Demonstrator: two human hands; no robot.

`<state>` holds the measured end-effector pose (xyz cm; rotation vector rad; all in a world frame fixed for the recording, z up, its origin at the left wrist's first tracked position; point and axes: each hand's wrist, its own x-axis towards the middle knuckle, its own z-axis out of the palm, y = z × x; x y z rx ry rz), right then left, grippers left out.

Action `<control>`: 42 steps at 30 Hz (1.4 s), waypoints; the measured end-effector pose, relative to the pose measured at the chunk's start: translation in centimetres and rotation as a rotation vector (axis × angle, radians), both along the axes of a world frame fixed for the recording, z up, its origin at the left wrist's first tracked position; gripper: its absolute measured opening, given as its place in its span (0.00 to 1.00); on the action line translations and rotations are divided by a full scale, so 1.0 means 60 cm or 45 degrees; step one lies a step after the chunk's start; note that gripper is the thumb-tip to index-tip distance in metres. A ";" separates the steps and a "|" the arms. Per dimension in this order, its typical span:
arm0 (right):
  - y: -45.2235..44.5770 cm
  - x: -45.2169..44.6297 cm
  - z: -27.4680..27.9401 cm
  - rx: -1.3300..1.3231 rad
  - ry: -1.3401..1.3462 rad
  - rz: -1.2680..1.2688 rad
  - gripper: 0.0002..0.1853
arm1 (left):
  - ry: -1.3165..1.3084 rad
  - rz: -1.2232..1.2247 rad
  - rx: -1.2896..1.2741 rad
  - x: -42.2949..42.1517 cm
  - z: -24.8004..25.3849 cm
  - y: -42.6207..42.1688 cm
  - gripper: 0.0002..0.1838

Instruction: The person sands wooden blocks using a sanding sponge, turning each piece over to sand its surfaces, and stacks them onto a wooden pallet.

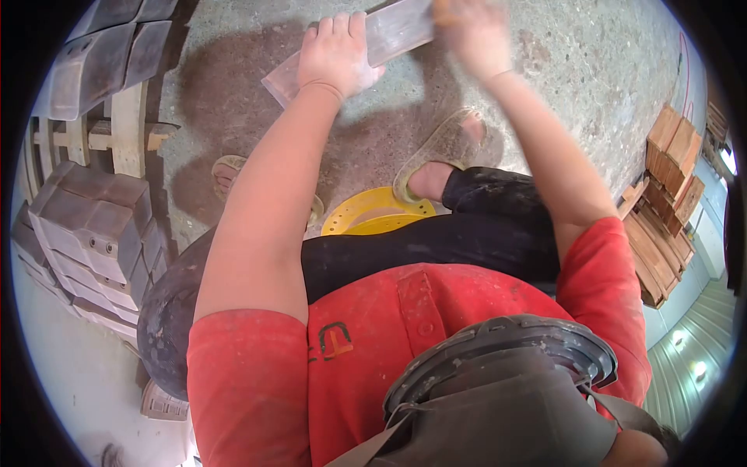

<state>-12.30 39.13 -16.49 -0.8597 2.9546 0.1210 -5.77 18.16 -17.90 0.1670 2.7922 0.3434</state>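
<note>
My left hand presses down on a long, flat grey piece. Its fingers reach over the far edge and its thumb lies against the near side. The piece slants across the top of the view, with its pale lower left corner past my wrist. At its right end is my right hand, smeared by motion and closed around a small orange-brown block. The block seems to touch the piece's surface; most of it is hidden by my fingers and the frame's top edge.
Grey moulded pieces are stacked at left, with more on a wooden pallet. A yellow perforated ring is below me, between my sandalled feet. Stacked brown wooden pieces stand at right on the speckled floor.
</note>
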 end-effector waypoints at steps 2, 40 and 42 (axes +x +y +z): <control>-0.056 0.086 -0.011 -0.046 0.034 0.293 0.23 | 0.025 -0.003 -0.010 -0.015 0.002 0.001 0.47; -0.039 0.009 -0.169 -1.460 -0.661 -1.348 0.28 | 0.313 0.154 0.620 0.047 0.233 -0.186 0.50; -0.083 0.046 -0.130 -1.093 -0.732 -1.106 0.27 | 0.201 0.070 0.488 0.050 0.296 -0.194 0.51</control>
